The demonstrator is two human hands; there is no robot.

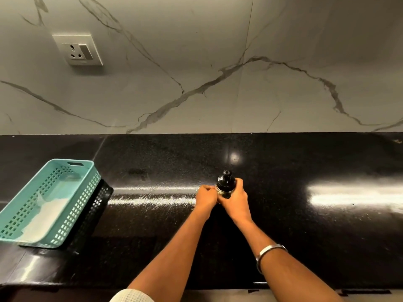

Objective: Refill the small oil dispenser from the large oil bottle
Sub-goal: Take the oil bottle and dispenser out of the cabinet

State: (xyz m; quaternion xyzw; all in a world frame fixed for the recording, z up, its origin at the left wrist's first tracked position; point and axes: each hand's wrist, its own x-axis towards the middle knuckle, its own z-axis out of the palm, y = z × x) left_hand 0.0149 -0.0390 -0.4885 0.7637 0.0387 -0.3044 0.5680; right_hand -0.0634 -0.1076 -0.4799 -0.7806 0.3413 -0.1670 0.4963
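While both hands, left hand [206, 198] and right hand [235, 198], grip the small oil dispenser [225, 185] at the tabletop's [305, 236] centre, fingers curled round it, uncapping seems underway; next, twisting off its black cap [226, 180], basket [46, 203] at nine o'clock.

Teal basket [46, 203], wall socket [77, 50], countertop [305, 236]

The dispenser [225, 185] is a small bottle with a glossy black cap and a short black spout at the top. A sliver of clear glass body shows below the cap; its contents cannot be made out. It stands upright, cap on, near the middle of the black counter [283, 225], well in from the front edge. Two hands cover most of its body. The large bottle is out of view.
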